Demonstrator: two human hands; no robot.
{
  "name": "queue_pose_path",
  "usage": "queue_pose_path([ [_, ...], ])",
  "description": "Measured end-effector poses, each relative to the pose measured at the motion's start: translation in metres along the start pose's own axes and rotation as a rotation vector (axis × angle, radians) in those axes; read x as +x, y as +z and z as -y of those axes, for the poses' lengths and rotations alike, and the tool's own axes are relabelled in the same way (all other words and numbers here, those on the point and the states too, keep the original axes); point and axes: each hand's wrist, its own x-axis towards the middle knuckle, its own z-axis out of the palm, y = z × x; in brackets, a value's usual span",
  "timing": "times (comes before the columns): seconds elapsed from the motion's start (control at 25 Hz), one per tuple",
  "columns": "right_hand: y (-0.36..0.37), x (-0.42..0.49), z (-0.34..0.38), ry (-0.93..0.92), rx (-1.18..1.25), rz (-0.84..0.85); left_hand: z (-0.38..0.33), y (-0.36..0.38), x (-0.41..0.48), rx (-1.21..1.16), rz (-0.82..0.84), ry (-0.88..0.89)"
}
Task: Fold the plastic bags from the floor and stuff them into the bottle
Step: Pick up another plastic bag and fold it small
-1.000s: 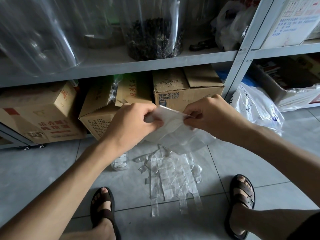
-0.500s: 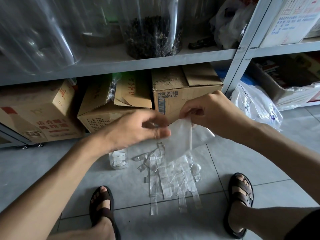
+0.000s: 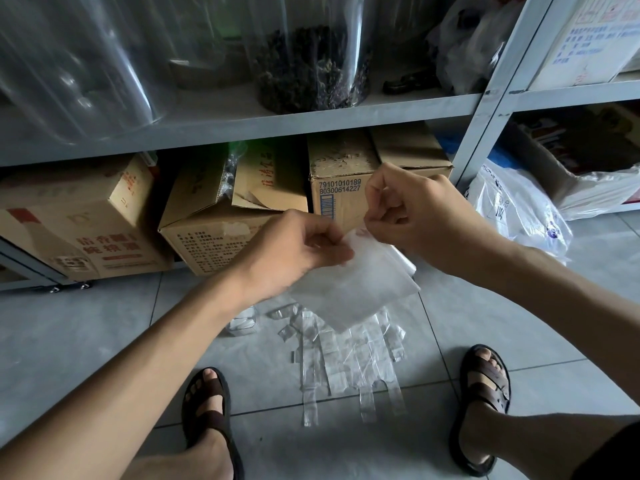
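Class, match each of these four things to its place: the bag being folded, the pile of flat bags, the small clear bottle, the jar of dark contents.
Things:
1 bag being folded
2 pile of flat bags
3 small clear bottle
4 jar of dark contents

Places:
A on the shelf
B spread on the floor
C pinched by left hand and right hand
D on the floor, left of the pile

Pairs: 1-C, 2-B, 3-D, 4-A

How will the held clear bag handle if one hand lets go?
Probably floppy: the bag sags below the pinching left hand and right hand. Likely very light, being thin and see-through. The glossy film may slip from a loose pinch.
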Motion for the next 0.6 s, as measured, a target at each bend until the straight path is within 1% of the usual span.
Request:
queue_pose_path([
  [0.12, -0.002, 0.0, -0.004, 0.053, 0.078, 0.015, -0.003, -0.003, -0.002, -0.011, -0.04, -0.004],
  [0.28, -0.007, -0.002, -0.015, 0.14, 0.31, 0.099, -0.004, -0.004, -0.003, -0.068, -0.135, -0.005],
  [0.44, -0.012, -0.006, -0.02, 0.246, 0.332, 0.224, -0.004, -0.008, -0.004, -0.109, -0.189, -0.008],
  [0.6, -0.013, -0.006, -0.025, 0.304, 0.365, 0.182, -0.004, -0.008, -0.004, -0.108, -0.205, -0.022],
])
